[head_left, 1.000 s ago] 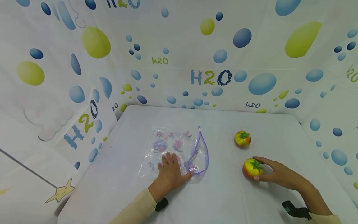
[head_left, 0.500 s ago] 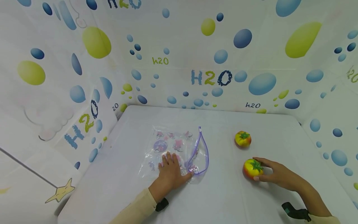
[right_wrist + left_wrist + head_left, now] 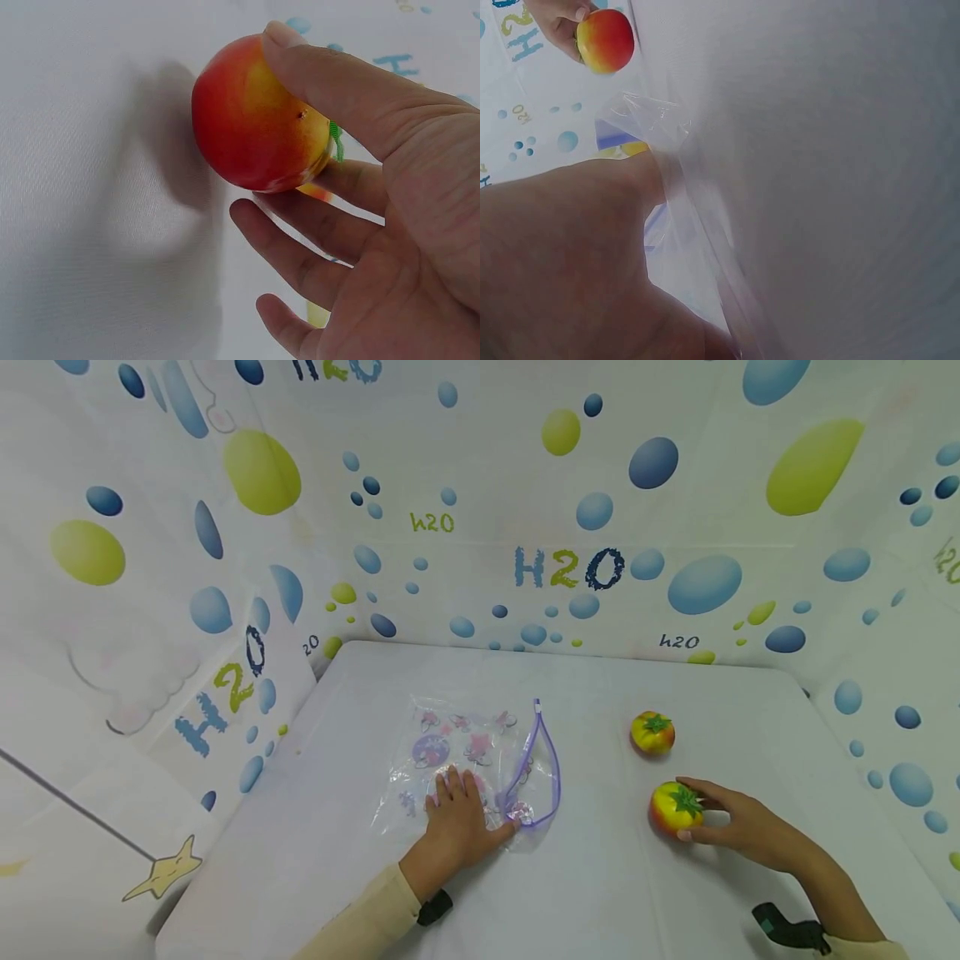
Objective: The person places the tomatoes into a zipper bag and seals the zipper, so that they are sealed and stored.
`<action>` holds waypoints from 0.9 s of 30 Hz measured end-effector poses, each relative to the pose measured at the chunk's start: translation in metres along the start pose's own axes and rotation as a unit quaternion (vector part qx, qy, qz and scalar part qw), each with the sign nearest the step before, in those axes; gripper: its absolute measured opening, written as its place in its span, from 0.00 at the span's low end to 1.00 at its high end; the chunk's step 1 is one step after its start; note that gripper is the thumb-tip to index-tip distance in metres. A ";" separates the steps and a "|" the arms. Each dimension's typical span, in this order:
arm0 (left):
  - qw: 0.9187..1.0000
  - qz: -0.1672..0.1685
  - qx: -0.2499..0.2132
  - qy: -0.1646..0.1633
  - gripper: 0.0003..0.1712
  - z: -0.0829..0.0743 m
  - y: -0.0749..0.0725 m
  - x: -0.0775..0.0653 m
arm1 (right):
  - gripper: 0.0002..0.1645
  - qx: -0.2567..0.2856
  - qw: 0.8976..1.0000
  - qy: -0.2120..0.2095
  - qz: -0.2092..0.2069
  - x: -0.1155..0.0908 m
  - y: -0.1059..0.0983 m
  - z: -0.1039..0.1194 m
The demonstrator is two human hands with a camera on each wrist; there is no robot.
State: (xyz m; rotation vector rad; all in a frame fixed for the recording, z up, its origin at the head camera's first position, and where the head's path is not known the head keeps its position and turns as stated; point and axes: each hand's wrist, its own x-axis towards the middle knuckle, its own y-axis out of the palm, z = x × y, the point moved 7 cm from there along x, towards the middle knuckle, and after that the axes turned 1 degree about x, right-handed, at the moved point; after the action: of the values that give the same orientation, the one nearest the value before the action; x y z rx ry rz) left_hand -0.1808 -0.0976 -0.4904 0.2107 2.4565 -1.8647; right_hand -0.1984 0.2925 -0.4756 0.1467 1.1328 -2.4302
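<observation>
My left hand (image 3: 459,827) lies flat with spread fingers on a clear plastic zip bag (image 3: 431,750) printed with pink and purple pictures. The bag's purple zip edge (image 3: 557,777) gapes on its right side, close to my thumb. My right hand (image 3: 750,831) pinches a red-and-yellow tomato (image 3: 677,810) with a green leafy top, thumb on one side and fingers on the other. In the right wrist view the tomato (image 3: 259,112) has its shadow beside it on the white cloth, and the two lower fingers stretch free of it. The left wrist view shows the bag's film (image 3: 682,150) beside my left hand.
A second red-and-yellow tomato (image 3: 652,732) sits behind the held one. White cloth covers the table (image 3: 592,885). Patterned sheets (image 3: 480,468) with blue and green spots stand at the back and both sides.
The right hand and its tomato have shifted very slightly up and left within the last half second. My left hand stays in place on the bag.
</observation>
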 end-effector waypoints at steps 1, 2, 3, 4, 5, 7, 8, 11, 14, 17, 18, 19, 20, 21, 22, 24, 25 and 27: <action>1.000 0.000 -0.001 0.000 0.69 0.000 -0.001 0.000 | 0.51 -0.001 1.000 -0.001 -0.001 0.000 0.000 0.001; 1.000 0.000 0.000 0.000 0.69 0.000 -0.001 0.000 | 0.51 -0.002 1.000 -0.001 -0.003 0.000 0.000 0.001; 1.000 0.000 0.000 0.000 0.69 0.000 -0.001 0.000 | 0.51 -0.003 1.000 -0.002 -0.004 0.001 -0.001 0.002; 1.000 0.000 0.001 0.000 0.69 0.000 -0.001 -0.001 | 0.51 -0.005 1.000 -0.003 -0.006 0.001 -0.001 0.003; 1.000 -0.001 0.002 0.000 0.69 0.000 -0.001 0.000 | 0.51 -0.006 1.000 -0.003 -0.008 0.001 -0.001 0.004; 1.000 -0.003 0.004 -0.001 0.69 0.000 -0.001 0.000 | 0.51 -0.011 1.000 -0.004 -0.011 0.002 -0.001 0.006; 1.000 -0.003 0.006 -0.001 0.69 0.000 -0.001 0.000 | 0.51 -0.013 1.000 -0.004 -0.012 0.002 -0.001 0.008; 1.000 -0.005 0.008 -0.002 0.69 0.000 -0.001 0.000 | 0.51 -0.013 1.000 -0.007 -0.016 0.005 -0.001 0.014; 1.000 -0.005 0.010 -0.002 0.69 0.000 -0.001 -0.001 | 0.51 -0.005 1.000 -0.015 -0.020 0.009 0.000 0.021; 1.000 -0.005 0.010 -0.001 0.69 0.001 0.000 0.000 | 0.50 0.006 0.999 -0.025 -0.022 0.015 0.002 0.029; 1.000 -0.004 0.012 -0.002 0.69 0.001 0.000 0.000 | 0.50 0.008 0.999 -0.028 -0.023 0.017 0.003 0.031; 1.000 -0.005 0.012 -0.001 0.69 0.001 0.000 0.000 | 0.50 0.007 0.999 -0.033 -0.022 0.020 0.004 0.035; 1.000 -0.004 0.012 -0.002 0.69 0.001 0.001 0.001 | 0.50 0.008 0.999 -0.037 -0.021 0.022 0.006 0.037; 1.000 -0.005 0.012 -0.001 0.69 0.002 0.001 0.001 | 0.50 0.009 0.999 -0.042 -0.020 0.024 0.007 0.040; 1.000 -0.004 0.012 -0.002 0.69 0.001 0.001 0.000 | 0.50 0.009 0.999 -0.045 -0.019 0.026 0.008 0.043; 1.000 -0.004 0.011 -0.002 0.68 0.001 0.001 0.000 | 0.50 0.005 0.998 -0.054 -0.019 0.031 0.011 0.049; 1.000 -0.005 0.010 -0.002 0.68 0.001 0.001 -0.001 | 0.50 0.003 0.998 -0.059 -0.019 0.033 0.013 0.051; 1.000 -0.004 0.012 -0.002 0.68 0.000 0.001 -0.001 | 0.50 0.003 0.998 -0.067 -0.019 0.040 0.016 0.056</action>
State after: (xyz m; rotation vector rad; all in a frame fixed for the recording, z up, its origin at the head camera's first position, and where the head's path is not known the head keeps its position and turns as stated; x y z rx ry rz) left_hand -0.1793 -0.0979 -0.4910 0.1990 2.4374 -1.8959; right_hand -0.2215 0.2277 -0.4612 -0.0354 1.0789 -2.4373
